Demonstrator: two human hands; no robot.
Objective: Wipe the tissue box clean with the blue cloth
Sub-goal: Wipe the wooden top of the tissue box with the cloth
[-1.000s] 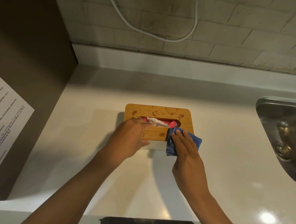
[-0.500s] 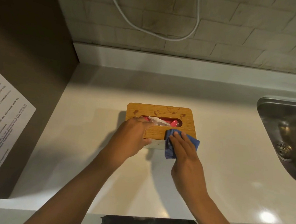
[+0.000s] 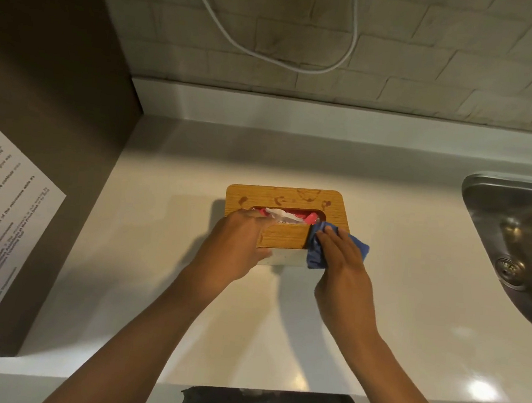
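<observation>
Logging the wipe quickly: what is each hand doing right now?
Left hand: grips the tissue box.
Right hand: fingers straight, pressing the blue cloth on the box.

Kitchen, likely home or shared pantry. Pale counter (image 3: 170, 172) with raised backsplash lip; steel sink (image 3: 515, 225) with drain at right edge of frame. Tiled wall (image 3: 467, 51) above, white cable (image 3: 272, 52) looping down. Printed microwave notice (image 3: 0, 218) on dark panel, left.
</observation>
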